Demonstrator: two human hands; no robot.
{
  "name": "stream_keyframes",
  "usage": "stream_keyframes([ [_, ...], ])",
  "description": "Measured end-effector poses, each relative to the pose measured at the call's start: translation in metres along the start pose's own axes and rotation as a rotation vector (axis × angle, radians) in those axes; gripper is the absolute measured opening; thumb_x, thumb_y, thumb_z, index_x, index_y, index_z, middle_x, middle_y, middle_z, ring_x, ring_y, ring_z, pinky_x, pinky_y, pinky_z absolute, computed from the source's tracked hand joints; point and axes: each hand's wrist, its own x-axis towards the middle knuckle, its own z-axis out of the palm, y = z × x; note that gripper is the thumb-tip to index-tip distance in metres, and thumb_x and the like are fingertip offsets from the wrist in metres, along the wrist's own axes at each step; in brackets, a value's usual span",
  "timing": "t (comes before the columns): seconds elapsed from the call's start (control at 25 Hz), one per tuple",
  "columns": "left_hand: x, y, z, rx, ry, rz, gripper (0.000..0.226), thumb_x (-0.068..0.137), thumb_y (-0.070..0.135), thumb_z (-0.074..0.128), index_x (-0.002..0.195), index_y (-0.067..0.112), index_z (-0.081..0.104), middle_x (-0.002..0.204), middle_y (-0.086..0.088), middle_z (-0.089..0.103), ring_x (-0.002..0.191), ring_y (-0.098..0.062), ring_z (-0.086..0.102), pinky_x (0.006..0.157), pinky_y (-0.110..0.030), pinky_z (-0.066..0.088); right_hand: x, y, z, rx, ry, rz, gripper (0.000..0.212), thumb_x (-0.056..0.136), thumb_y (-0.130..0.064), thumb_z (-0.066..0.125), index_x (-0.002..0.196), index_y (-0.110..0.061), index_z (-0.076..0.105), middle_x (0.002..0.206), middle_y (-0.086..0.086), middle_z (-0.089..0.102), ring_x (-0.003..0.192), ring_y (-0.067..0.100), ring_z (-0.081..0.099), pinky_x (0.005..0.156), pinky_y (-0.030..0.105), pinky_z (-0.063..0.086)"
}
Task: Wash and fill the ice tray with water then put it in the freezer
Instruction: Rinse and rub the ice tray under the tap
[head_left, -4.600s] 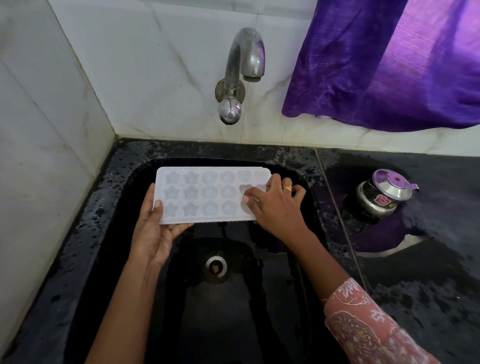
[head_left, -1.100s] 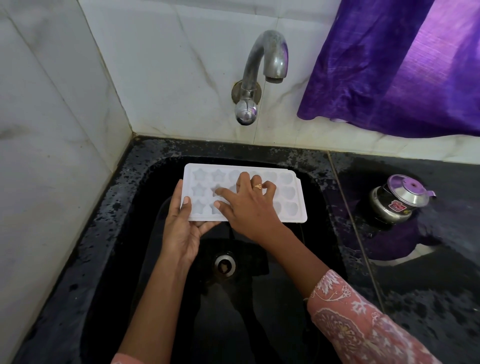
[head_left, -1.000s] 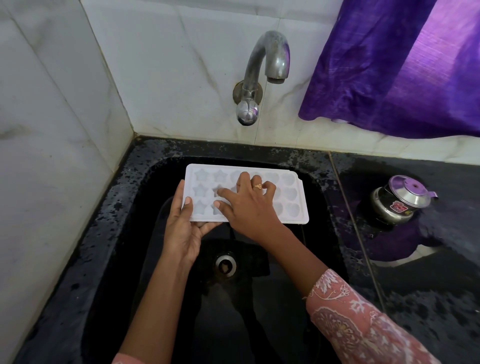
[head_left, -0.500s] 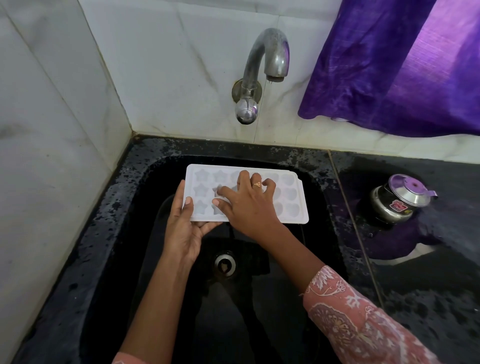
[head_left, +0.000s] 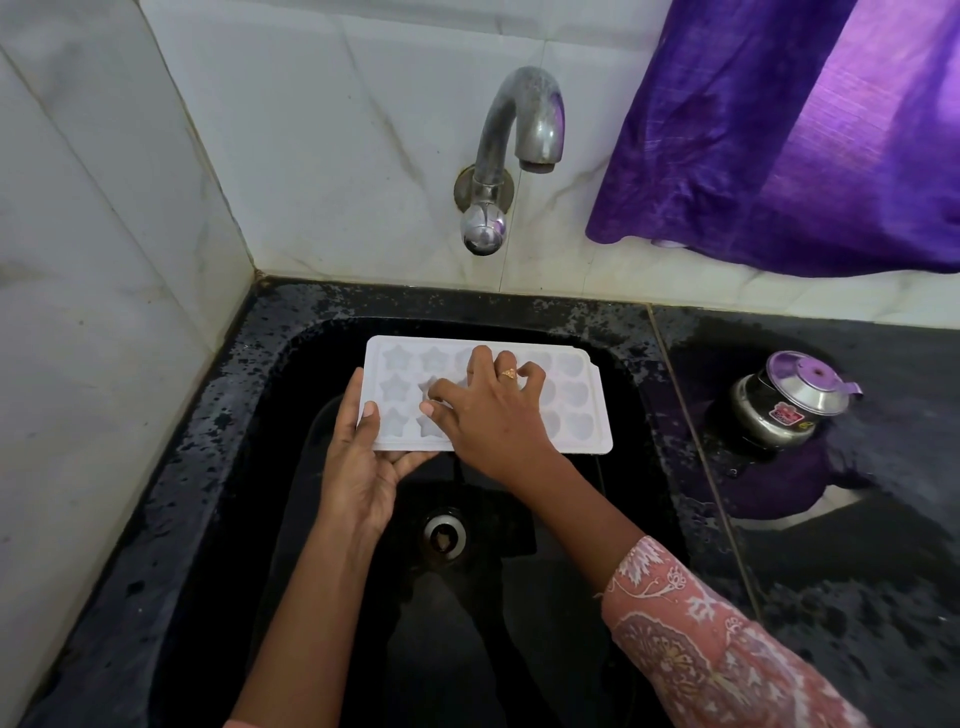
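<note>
A white ice tray (head_left: 576, 395) with star and heart shaped moulds is held level over the black sink (head_left: 291, 364). My left hand (head_left: 363, 462) grips its near left corner, thumb on top and fingers underneath. My right hand (head_left: 488, 415) lies on top of the tray's middle, fingers spread and bent into the moulds, a ring on one finger; it covers the middle moulds. The metal tap (head_left: 524, 135) stands on the wall above the tray, and no water runs from it.
The sink drain (head_left: 444, 535) lies below the tray. A small steel pot with a purple lid (head_left: 789, 400) stands on the wet black counter at the right. A purple curtain (head_left: 805, 130) hangs at the upper right. White tiled walls close the left and back.
Since 4.6 s ago my right hand has slid from the tray's right end to its middle. Over the last second its fingers shift only slightly on the moulds; my left hand keeps its grip.
</note>
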Motion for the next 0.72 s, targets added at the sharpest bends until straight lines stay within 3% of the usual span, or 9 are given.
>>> stream_keyframes([
  [0.12,-0.001,-0.001,0.000,0.003,-0.014,-0.004,0.042,0.099,0.016,0.038,0.140,0.027,0.040,0.117,0.002,0.061,0.098,-0.020,0.065,0.061,-0.039,0.059,0.001,-0.003,0.005,-0.058,0.083,0.041,0.017,0.082,-0.045,0.063,0.089,-0.031,0.070,0.092,0.008,0.056,0.085,0.029,0.056,0.080,0.049,0.042],
  [0.36,0.002,-0.001,-0.002,0.002,-0.004,0.000,0.042,0.099,0.016,0.038,0.141,0.026,0.040,0.116,0.003,0.061,0.098,-0.020,0.065,0.060,-0.039,0.059,-0.001,-0.001,0.001,0.050,-0.011,0.004,0.034,0.095,-0.046,0.040,0.117,-0.029,0.060,0.118,0.010,0.044,0.113,0.032,0.039,0.098,0.049,0.020],
  [0.56,0.003,-0.002,-0.002,-0.004,-0.007,0.005,0.041,0.099,0.017,0.039,0.139,0.027,0.041,0.123,0.001,0.059,0.103,-0.021,0.063,0.064,-0.040,0.060,0.002,-0.009,-0.003,0.074,0.110,0.017,0.021,0.088,-0.031,0.056,0.107,-0.025,0.062,0.102,0.012,0.050,0.094,0.031,0.050,0.087,0.050,0.033],
  [0.72,0.003,-0.002,-0.002,-0.026,-0.003,0.003,0.041,0.099,0.016,0.038,0.138,0.029,0.043,0.116,0.002,0.063,0.091,-0.016,0.069,0.063,-0.039,0.059,0.004,-0.016,-0.009,0.070,-0.020,-0.087,0.037,0.090,-0.019,0.048,0.124,-0.029,0.055,0.114,0.012,0.042,0.107,0.031,0.039,0.095,0.049,0.021],
])
